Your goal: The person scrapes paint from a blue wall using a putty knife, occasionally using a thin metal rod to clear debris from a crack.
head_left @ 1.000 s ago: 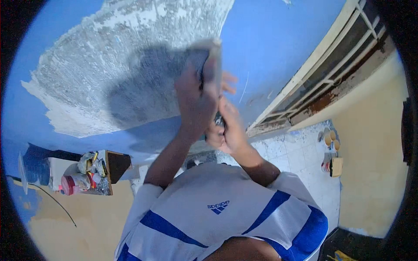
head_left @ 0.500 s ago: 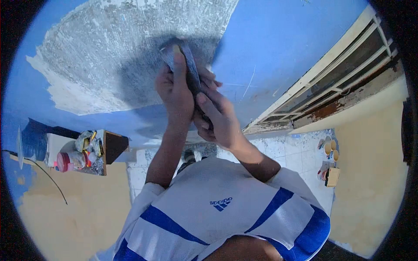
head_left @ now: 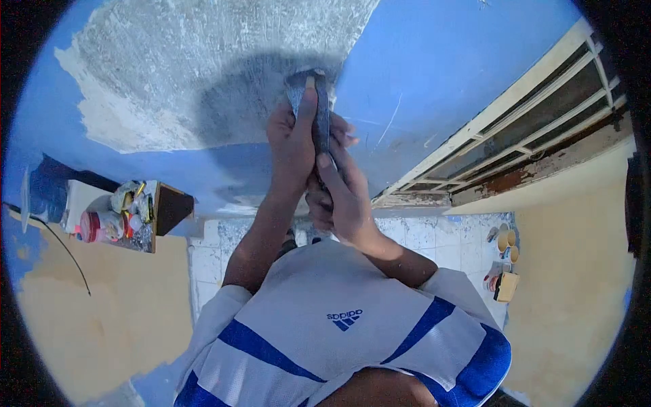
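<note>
- Head view, looking down over the person's white and blue shirt (head_left: 339,325) at both raised arms and a blue wall (head_left: 441,61).
- Both hands are wrapped around a scraper (head_left: 313,102), its flat blade pressed edge-on against the wall right at the border between the blue paint and the bare grey patch (head_left: 203,68).
- Left hand (head_left: 293,146) sits higher on the tool, its fingers (head_left: 308,102) pressed together, one lying straight along the back of the blade.
- Right hand (head_left: 346,197) is just below, touching the left, fingers curled tight around the handle; the handle itself is mostly hidden by them.
- Grey patch is rough and speckled, with ragged white edges, and spreads up and to the left of the blade; a dark shadow lies on it beside the hands.
- Window frame (head_left: 515,129) with cream bars and flaking brown paint runs along the right side.
- Tiled floor (head_left: 434,234) shows below the hands, scattered with pale flecks.
- Small counter (head_left: 166,207) at the left carries a clutter of containers, one of them red (head_left: 91,226).
- Tins (head_left: 505,241) stand on the floor at the right, against a tan wall (head_left: 576,271).
</note>
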`<state>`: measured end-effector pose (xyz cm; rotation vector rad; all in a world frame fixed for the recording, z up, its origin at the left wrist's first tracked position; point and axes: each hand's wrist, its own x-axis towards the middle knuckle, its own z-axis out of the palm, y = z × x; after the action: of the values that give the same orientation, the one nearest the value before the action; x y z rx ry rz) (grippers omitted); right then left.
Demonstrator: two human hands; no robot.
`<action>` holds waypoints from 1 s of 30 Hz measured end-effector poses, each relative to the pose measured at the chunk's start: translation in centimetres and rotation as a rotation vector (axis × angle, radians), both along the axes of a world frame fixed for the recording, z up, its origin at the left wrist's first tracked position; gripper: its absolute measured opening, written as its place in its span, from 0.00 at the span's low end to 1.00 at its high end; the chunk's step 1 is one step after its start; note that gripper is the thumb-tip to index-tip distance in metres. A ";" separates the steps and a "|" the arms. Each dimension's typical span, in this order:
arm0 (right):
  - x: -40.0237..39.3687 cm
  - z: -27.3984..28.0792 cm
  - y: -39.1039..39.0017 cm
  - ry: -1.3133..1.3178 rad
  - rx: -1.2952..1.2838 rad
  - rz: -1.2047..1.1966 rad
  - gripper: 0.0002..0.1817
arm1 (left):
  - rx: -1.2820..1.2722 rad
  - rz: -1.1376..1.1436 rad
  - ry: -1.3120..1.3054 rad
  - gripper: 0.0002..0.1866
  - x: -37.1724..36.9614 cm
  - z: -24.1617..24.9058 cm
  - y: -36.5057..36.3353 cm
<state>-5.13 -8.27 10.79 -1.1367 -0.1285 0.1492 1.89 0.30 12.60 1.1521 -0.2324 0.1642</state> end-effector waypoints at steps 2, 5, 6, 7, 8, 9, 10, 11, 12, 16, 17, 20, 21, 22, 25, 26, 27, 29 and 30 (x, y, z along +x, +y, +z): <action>2.4 -0.1 -0.4 -0.124 -0.101 0.005 0.19 | -0.026 0.172 -0.093 0.23 1.3 1.2 0.1; 4.7 3.9 -2.6 -0.195 -0.208 0.219 0.20 | -0.116 0.221 -0.104 0.25 0.3 3.2 0.1; 4.2 4.1 -2.5 -0.187 -0.260 0.200 0.21 | -0.155 0.211 -0.118 0.25 0.4 4.3 0.3; 3.4 4.4 -2.1 -0.194 -0.314 0.182 0.22 | -0.121 0.260 -0.179 0.26 0.2 4.0 0.7; 2.5 4.4 -1.7 -0.200 -0.370 0.164 0.23 | -0.134 0.281 -0.119 0.25 -0.5 3.8 0.7; 1.5 3.8 -1.6 -0.195 -0.203 0.215 0.22 | -0.151 0.301 -0.058 0.24 -1.4 3.3 0.8; 0.8 3.3 -2.3 -0.163 -0.216 0.236 0.19 | -0.204 0.249 -0.042 0.23 -2.0 2.2 0.6; 0.5 2.6 -2.9 -0.127 -0.231 0.261 0.17 | -0.256 0.201 -0.023 0.22 -2.3 0.8 0.2; 0.2 1.4 -2.7 -0.108 -0.169 0.188 0.17 | -0.245 0.133 0.011 0.21 -2.2 -0.8 -0.2; -1.2 -0.9 -2.4 -0.015 -0.015 0.049 0.18 | -0.156 -0.037 0.039 0.21 -1.8 -3.0 -1.4; -1.0 -1.2 -2.2 -0.027 -0.015 0.030 0.19 | -0.172 -0.064 0.039 0.21 -1.5 -3.0 -1.5; -1.2 -0.8 -1.7 -0.013 -0.032 -0.019 0.19 | -0.188 -0.122 0.031 0.22 -0.8 -2.9 -1.2; -1.2 -0.5 -1.5 -0.006 -0.041 -0.031 0.19 | -0.174 -0.130 0.018 0.23 -0.7 -2.7 -1.1; -1.2 -0.6 -1.2 -0.031 -0.059 -0.051 0.19 | -0.159 -0.137 0.001 0.24 -0.5 -2.4 -0.8; -1.1 -0.8 -0.7 -0.077 -0.070 -0.075 0.19 | -0.148 -0.141 0.055 0.24 -0.6 -1.8 -0.6; -1.0 -0.4 -0.7 -0.069 -0.047 -0.063 0.19 | -0.127 -0.147 0.050 0.24 -0.7 -1.4 -0.4; -1.0 -0.1 -0.6 -0.061 -0.023 -0.052 0.20 | -0.105 -0.154 0.045 0.24 -0.7 -1.0 -0.2; -1.2 0.3 0.0 -0.038 -0.013 -0.069 0.19 | -0.067 -0.164 0.027 0.24 -0.4 -0.4 0.2; -1.2 0.4 0.3 -0.025 -0.007 -0.080 0.18 | -0.055 -0.168 0.025 0.24 -0.5 -0.2 0.4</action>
<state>-6.34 -7.96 11.22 -1.1491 -0.1045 0.0645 1.39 0.68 12.36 1.0738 -0.2997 0.0077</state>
